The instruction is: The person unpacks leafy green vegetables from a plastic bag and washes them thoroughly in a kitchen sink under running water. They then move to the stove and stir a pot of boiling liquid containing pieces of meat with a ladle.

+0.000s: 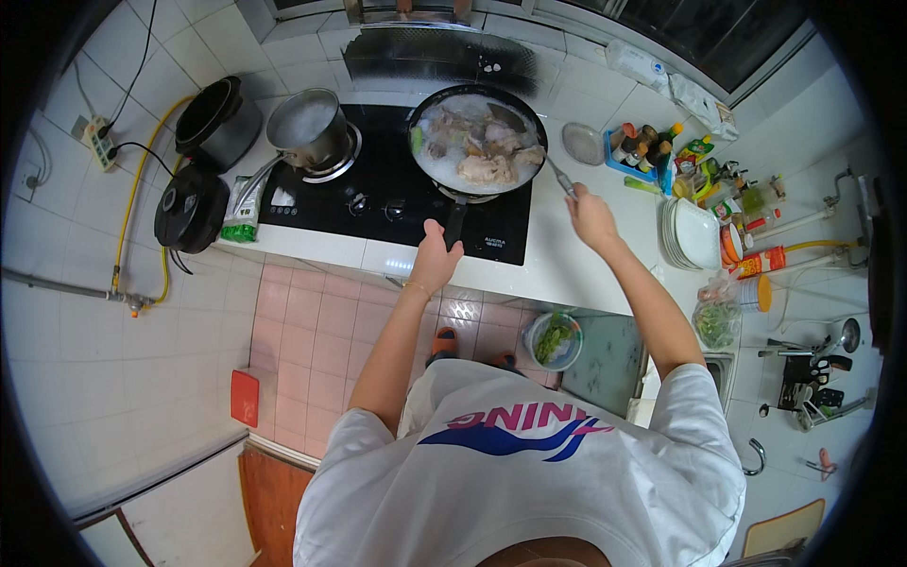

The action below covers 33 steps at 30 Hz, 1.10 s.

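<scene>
My left hand (436, 261) grips the black handle (456, 221) of a wok (543, 135) on the right burner of a black gas stove (382, 156). Pieces of meat (489, 170) sit in foamy, cloudy liquid in it, with a green piece of vegetable (417, 139) at the left side. My right hand (591, 215) is closed around the handle of a spatula (561, 177). The spatula's dark blade (507, 118) rests among the meat at the wok's upper right, partly under foam. On the left burner stands a steel saucepan (306, 150) holding whitish liquid.
Left of the stove stand a black cooker pot (241, 135), its lid (190, 212) and a green-white packet (242, 225). On the right are a steel dish (584, 143), a blue basket of bottles (638, 152) and stacked white plates (698, 232). A bin (553, 341) with greens stands on the floor.
</scene>
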Motion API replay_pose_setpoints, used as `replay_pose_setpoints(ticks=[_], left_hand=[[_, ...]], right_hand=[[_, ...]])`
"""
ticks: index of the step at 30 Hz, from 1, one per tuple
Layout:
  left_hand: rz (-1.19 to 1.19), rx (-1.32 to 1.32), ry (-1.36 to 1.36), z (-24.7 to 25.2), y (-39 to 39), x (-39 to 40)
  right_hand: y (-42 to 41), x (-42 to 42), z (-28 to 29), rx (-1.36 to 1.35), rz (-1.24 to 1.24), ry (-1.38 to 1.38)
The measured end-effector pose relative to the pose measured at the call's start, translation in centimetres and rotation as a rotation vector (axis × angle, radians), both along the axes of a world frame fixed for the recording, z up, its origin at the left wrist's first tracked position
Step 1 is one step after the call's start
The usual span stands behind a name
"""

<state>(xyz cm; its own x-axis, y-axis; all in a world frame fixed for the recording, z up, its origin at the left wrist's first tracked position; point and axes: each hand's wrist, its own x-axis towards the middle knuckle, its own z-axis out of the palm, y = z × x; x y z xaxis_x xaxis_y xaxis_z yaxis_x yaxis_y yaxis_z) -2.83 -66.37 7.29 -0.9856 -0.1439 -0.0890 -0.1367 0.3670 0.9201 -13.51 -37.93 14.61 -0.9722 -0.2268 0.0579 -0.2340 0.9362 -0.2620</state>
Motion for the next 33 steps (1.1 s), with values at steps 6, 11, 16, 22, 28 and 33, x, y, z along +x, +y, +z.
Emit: replay_pose_setpoints(ticks=[6, 11, 16, 22, 28, 33], left_hand=[[0.015, -0.002, -0.013, 0.4, -0.2, 0.1], [0.005, -0.024, 0.011, 0.3, -0.3, 0.2], [0.002, -0.024, 0.005, 0.3, 0.0, 0.1], [0.007, -0.015, 0.017, -0.6, -0.2, -0.1], [0.009, 0.019, 0.011, -1.1, -0.3, -0.1], [0.018, 0.026, -0.010, -0.1, -0.1, 0.1]], right_hand=[[4.1, 2.8, 7.4, -0.268, 0.071, -0.057], [6.1, 6.7, 9.3, -0.356, 0.109, -0.294], [4.4, 9.4, 7.4, -0.142, 0.122, -0.179], [0.5, 8.3, 4.6, -0.037, 0.117, -0.026], [-0.7, 6.6, 4.4, -0.159, 0.137, 0.007], [3.3, 5.4, 4.9, -0.103, 0.045, 0.083]])
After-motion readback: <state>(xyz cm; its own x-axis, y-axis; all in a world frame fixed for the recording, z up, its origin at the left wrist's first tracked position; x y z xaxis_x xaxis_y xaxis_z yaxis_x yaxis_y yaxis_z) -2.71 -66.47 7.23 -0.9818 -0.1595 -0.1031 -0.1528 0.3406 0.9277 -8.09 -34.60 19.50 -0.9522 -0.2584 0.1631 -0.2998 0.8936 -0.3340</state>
